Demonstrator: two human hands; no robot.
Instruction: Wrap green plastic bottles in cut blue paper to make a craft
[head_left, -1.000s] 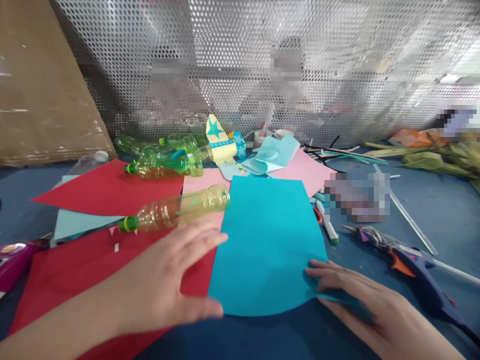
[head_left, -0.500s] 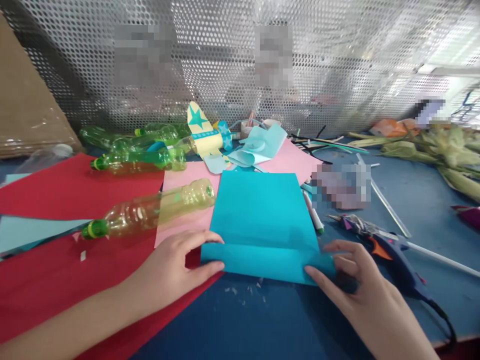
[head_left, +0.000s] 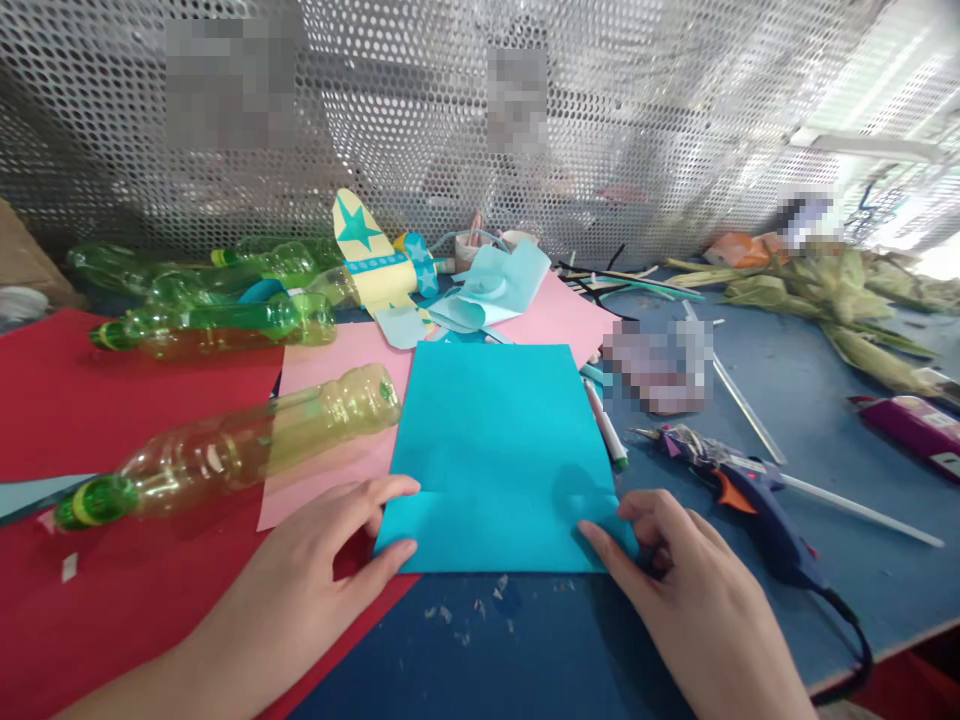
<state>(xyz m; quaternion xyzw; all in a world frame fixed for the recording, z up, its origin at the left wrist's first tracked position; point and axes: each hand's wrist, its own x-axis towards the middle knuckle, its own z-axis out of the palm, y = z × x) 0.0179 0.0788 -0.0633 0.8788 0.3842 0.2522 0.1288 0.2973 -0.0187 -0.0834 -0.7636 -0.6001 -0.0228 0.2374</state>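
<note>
A bright blue sheet of paper (head_left: 495,420) lies in front of me, with a strip along its near edge bent up into a fold. My left hand (head_left: 322,560) holds the near left corner, thumb on top and fingers at the edge. At the near right corner my right hand (head_left: 682,590) pinches the folded strip, its thumb on the paper and its other fingers curled. Left of the sheet, a clear yellow-green plastic bottle (head_left: 240,440) with a green cap lies on pink paper (head_left: 337,360) and red paper (head_left: 172,590).
A blue glue gun (head_left: 757,510) with a glue stick lies on the right, beside a marker (head_left: 606,425). Behind are green bottles (head_left: 225,325), a yellow paper-and-bottle model with stars (head_left: 375,265), crumpled light-blue paper (head_left: 495,285) and dried husks (head_left: 832,290). Scraps (head_left: 480,605) dot the blue table (head_left: 525,670).
The near strip of the blue paper lies flatter, and its near edge looks straighter. My right hand has moved inward with the right corner. The view has shifted slightly right.
</note>
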